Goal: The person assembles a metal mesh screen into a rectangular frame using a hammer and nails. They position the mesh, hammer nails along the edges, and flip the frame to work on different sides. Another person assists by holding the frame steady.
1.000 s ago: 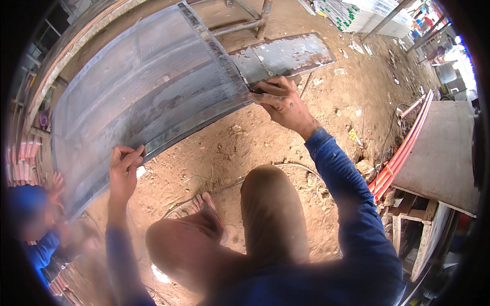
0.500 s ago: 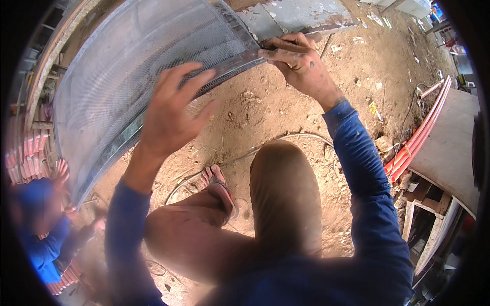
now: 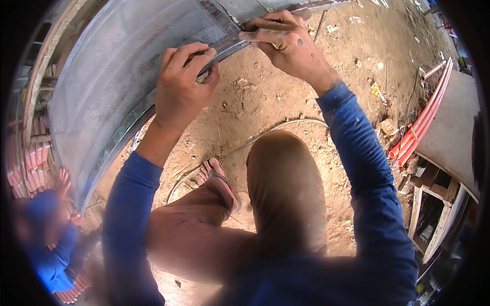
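Observation:
A long grey mesh screen [image 3: 109,76] with a flat strip along its rim stretches across the upper left. My left hand [image 3: 181,86] is closed around its near edge, fingers on top and thumb underneath. Farther right, my right hand [image 3: 291,53] pinches the screen's corner between thumb and fingers. What lies under its fingertips is hidden. A grey sheet [image 3: 245,9] with worn patches extends beyond that corner.
At lower left a co-worker in blue [image 3: 43,239] has hands by the screen's far end. Orange-red pipes [image 3: 426,117] lean beside a board [image 3: 454,122] at right. A thin hose [image 3: 301,121] curves over the dirt floor [image 3: 357,102] near my foot.
My left hand has come down from above the screen and closed on its edge. My right hand keeps its pinch at the corner, which sits slightly higher and farther left in view.

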Demonstrator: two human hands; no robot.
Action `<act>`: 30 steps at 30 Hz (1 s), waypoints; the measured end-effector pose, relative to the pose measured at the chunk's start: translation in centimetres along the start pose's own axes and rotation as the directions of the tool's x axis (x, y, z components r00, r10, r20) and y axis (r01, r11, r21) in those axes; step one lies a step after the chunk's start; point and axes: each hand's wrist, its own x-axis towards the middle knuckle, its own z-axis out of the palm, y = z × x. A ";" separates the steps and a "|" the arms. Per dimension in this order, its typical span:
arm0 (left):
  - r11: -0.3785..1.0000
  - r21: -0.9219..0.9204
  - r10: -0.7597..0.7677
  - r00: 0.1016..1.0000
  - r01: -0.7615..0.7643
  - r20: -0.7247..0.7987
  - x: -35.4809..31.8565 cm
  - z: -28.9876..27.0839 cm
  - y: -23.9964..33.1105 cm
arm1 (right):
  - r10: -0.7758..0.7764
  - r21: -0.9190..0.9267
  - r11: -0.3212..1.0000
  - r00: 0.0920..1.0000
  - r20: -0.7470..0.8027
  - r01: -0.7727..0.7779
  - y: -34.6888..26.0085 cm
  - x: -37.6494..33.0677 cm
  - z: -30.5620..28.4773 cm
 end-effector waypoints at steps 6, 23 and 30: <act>1.000 0.005 0.012 1.000 -0.012 -0.012 -0.4 0.3 -0.5 | -0.032 0.153 0.988 0.999 -0.019 0.035 -0.6 1.0 -0.7; 0.998 -0.030 0.052 0.996 -0.050 0.075 -0.5 -0.2 -1.2 | -0.028 0.138 0.990 0.998 -0.052 0.035 -0.4 0.5 0.2; 1.000 -0.031 0.002 0.998 0.000 0.067 -0.1 -0.4 -1.0 | -0.043 0.044 0.998 0.999 -0.025 0.044 -1.1 0.8 -1.0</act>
